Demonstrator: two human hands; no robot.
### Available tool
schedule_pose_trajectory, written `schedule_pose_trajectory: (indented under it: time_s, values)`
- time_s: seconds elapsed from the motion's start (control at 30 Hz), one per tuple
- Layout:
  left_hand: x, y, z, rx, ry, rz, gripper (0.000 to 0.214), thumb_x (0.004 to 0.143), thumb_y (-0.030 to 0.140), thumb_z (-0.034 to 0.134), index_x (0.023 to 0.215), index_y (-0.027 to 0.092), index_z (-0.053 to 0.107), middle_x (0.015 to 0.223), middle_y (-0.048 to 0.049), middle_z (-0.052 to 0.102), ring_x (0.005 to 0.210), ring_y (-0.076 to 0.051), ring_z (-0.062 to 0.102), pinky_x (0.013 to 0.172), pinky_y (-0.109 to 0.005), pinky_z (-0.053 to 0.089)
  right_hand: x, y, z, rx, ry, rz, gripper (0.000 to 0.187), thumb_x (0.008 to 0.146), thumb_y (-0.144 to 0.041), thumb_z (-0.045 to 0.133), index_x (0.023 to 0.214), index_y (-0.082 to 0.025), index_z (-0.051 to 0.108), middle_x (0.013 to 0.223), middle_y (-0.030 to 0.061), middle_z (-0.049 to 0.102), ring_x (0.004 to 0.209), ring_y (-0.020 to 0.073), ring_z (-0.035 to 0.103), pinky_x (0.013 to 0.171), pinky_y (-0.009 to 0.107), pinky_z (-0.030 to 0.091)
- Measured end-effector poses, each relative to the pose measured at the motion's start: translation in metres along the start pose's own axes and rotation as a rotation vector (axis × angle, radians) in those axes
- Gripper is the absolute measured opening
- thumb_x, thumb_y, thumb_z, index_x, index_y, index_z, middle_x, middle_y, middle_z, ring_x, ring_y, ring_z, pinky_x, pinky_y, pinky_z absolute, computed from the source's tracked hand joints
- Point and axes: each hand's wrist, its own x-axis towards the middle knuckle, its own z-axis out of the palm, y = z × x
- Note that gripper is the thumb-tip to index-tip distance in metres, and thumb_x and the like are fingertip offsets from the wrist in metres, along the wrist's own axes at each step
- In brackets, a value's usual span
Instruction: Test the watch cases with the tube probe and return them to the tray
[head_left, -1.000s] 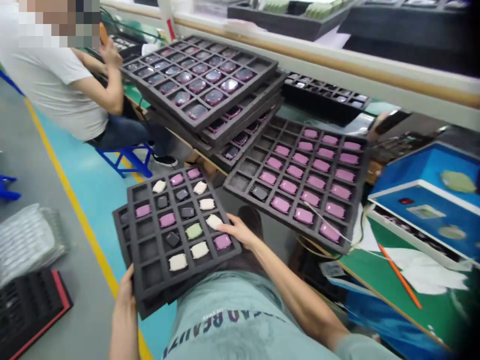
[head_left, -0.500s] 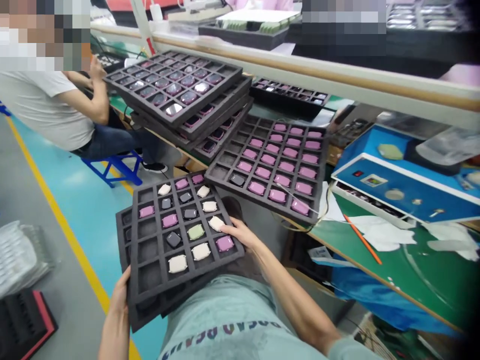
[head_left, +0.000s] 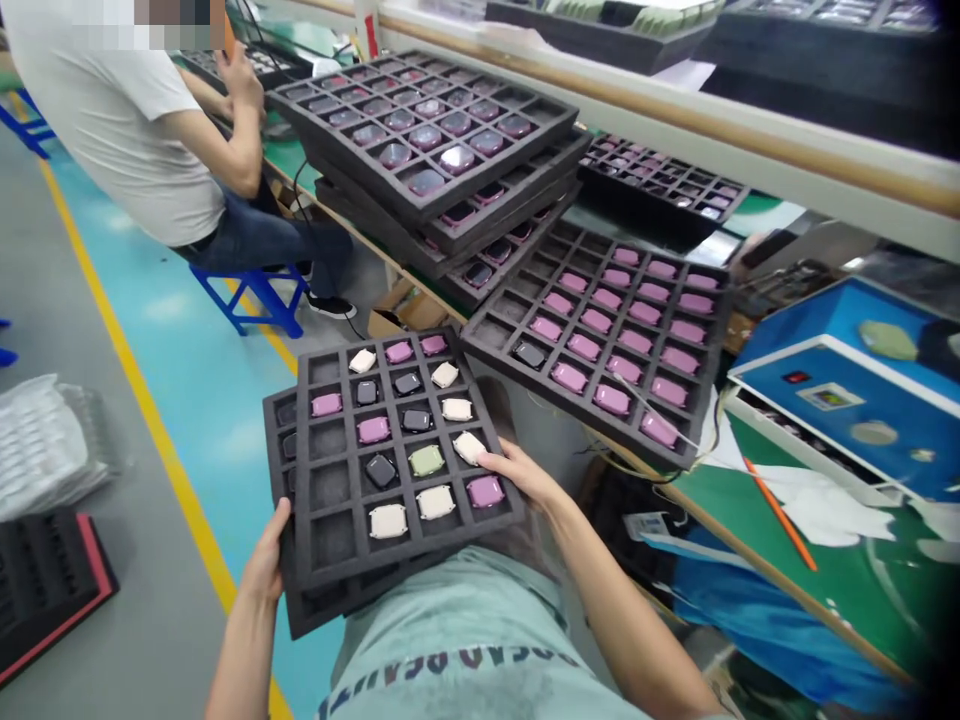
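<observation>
Two stacked black foam trays rest over my lap. The upper foam tray (head_left: 330, 570) holds watch cases in purple, dark grey, cream and one green (head_left: 427, 460), with several bare compartments along its left side. The lower foam tray (head_left: 289, 610) pokes out at the left and front, mostly covered. My left hand (head_left: 268, 550) grips the stack's left edge, its fingers hidden beneath. On the right edge my right hand (head_left: 525, 470) is closed, the thumb lying by a cream watch case (head_left: 469, 447) and the other fingers out of sight underneath.
A larger foam tray (head_left: 495, 335) of purple cases lies on the green bench, beside stacked trays (head_left: 420, 195) of glossy-faced pieces. Rightward are a blue machine (head_left: 862, 380) and an orange stick (head_left: 780, 515). A seated co-worker (head_left: 135, 130) is at left, near a blue stool (head_left: 255, 300).
The view has swung left, so the bench and its trays sit further right. Both hands keep hold of the small tray stack, which looks slightly less tilted and more closely aligned.
</observation>
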Motion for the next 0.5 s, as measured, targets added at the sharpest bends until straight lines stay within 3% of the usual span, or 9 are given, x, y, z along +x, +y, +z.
schedule_pose_trajectory:
  time_s: [0.13,0.27,0.37,0.43,0.5]
  values:
    - [0.023,0.011,-0.006,0.042,-0.058,0.214,0.062,0.093,0.037,0.072,0.149,0.016,0.057,0.112,-0.0147,0.083,0.104,-0.033,0.081,0.094,-0.041,0.066,0.006,-0.005,-0.003,-0.098,0.033,-0.027,0.077,0.066,-0.054,0.091,0.132,-0.023,0.070,0.137,0.0101,0.074,0.127,0.0355,0.069,0.115,0.053,0.051]
    - [0.040,0.019,-0.009,0.110,-0.083,0.373,0.093,0.060,0.049,0.097,0.140,0.019,0.061,0.120,-0.0137,0.080,0.115,-0.038,0.076,0.097,-0.043,0.064,-0.002,-0.022,-0.002,-0.585,0.343,-0.275,0.091,0.072,-0.056,0.087,0.150,-0.020,0.057,0.161,0.0163,0.054,0.150,0.0398,0.048,0.128,0.060,0.034]
    - [0.042,0.024,-0.009,0.154,-0.083,0.405,0.113,0.043,0.059,0.102,0.140,0.019,0.060,0.124,-0.0149,0.078,0.120,-0.043,0.072,0.100,-0.047,0.062,0.000,-0.049,0.010,-0.874,0.349,-0.504,0.061,0.093,-0.052,0.070,0.147,-0.024,0.061,0.149,0.0144,0.064,0.138,0.0347,0.059,0.120,0.056,0.044]
    - [0.040,0.028,-0.011,0.179,-0.086,0.434,0.118,0.042,0.062,0.101,0.144,0.021,0.057,0.133,-0.0159,0.074,0.128,-0.044,0.068,0.105,-0.048,0.059,0.017,-0.069,0.024,-0.987,0.250,-0.623,0.043,0.103,-0.042,0.056,0.140,-0.025,0.066,0.136,0.0122,0.072,0.124,0.0292,0.067,0.112,0.048,0.052]
    - [0.037,0.030,-0.013,0.194,-0.076,0.480,0.120,0.046,0.060,0.101,0.150,0.024,0.053,0.145,-0.0162,0.067,0.138,-0.043,0.060,0.113,-0.047,0.054,0.046,-0.085,0.039,-1.115,0.196,-0.713,0.040,0.104,-0.031,0.051,0.139,-0.021,0.065,0.133,0.0128,0.072,0.122,0.0278,0.066,0.111,0.046,0.052]
